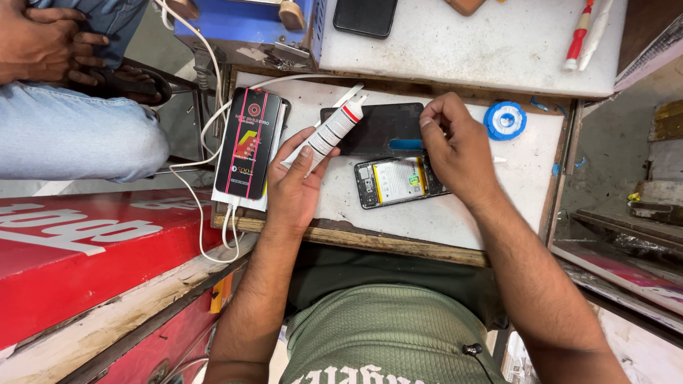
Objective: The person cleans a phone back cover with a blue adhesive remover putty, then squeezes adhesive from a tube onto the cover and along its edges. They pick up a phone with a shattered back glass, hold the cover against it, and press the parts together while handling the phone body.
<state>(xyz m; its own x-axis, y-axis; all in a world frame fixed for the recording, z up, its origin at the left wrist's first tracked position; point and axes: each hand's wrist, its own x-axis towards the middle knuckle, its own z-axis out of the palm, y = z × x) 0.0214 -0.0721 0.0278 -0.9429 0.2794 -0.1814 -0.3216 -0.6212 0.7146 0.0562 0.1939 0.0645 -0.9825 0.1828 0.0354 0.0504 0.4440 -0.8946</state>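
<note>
Head view, looking down: left hand (295, 186) is wrapped around a white glue tube (331, 132), nozzle angled up and away over a dark panel (373, 128) lying flat just beyond both hands. Right hand (455, 151) pinches its fingertips at that panel's near edge, beside a blue strip (406, 144). Under the right palm sits an opened phone (395, 181), battery showing. Left of the left hand lies a black box (249, 142); past the right hand, a blue tape roll (505, 119).

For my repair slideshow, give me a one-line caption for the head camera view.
Left hand holds a white glue tube; right hand touches a dark panel above an opened phone.
</note>
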